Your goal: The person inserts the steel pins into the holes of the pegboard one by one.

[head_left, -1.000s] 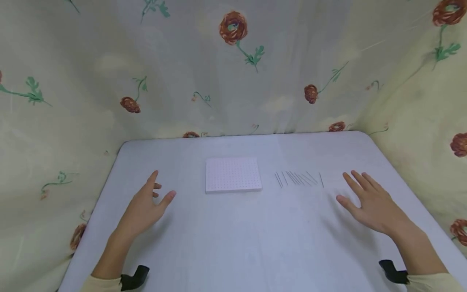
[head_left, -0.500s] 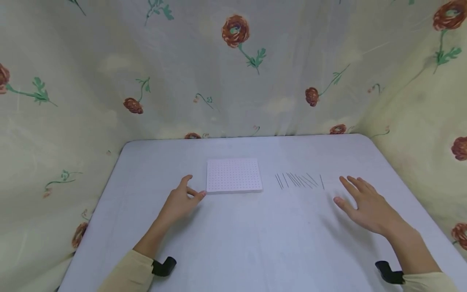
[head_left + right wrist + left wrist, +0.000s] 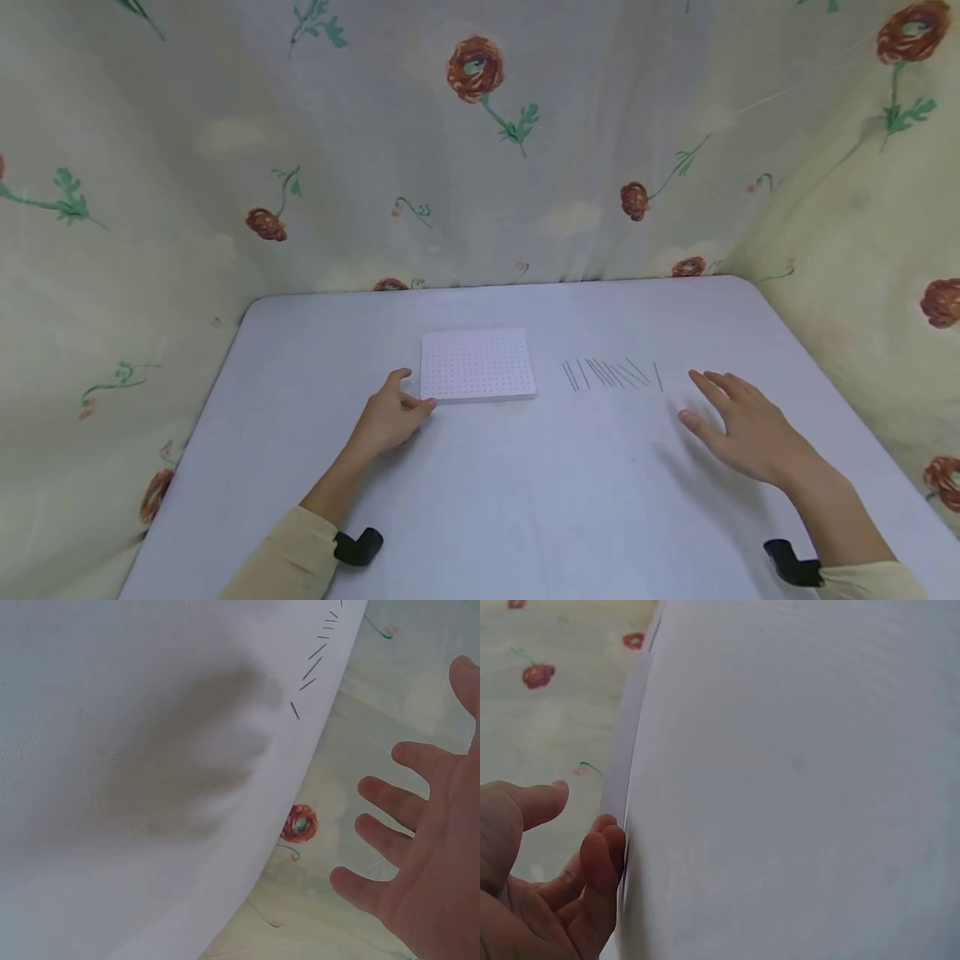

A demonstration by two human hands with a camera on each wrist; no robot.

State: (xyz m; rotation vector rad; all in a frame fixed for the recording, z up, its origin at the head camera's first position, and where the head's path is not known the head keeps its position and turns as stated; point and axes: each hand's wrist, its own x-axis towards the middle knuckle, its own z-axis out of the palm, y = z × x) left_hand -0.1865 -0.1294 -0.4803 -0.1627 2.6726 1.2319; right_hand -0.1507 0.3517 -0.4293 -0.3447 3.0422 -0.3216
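A white board (image 3: 480, 365) with rows of small holes lies flat on the white table (image 3: 480, 492). My left hand (image 3: 386, 421) is at its front left corner, with the thumb by the front edge and the index finger raised apart to the left. In the left wrist view, the fingertips are right at the board's pale side (image 3: 622, 750). To the right of the board lie several thin dark sticks (image 3: 611, 372) in a loose, slanted row. My right hand (image 3: 753, 429) hovers over the table to the right of them, fingers spread and holding nothing.
Flowered cloth (image 3: 360, 150) hangs behind the table and along both sides. The table's rounded far edge (image 3: 600, 282) runs close to the cloth. A black wrist strap (image 3: 360, 547) sits at the left sleeve, another strap (image 3: 791, 564) at the right.
My left hand has moved right from the table's left side to the board's front left corner. The right hand has shifted slightly left; board and sticks lie as before.
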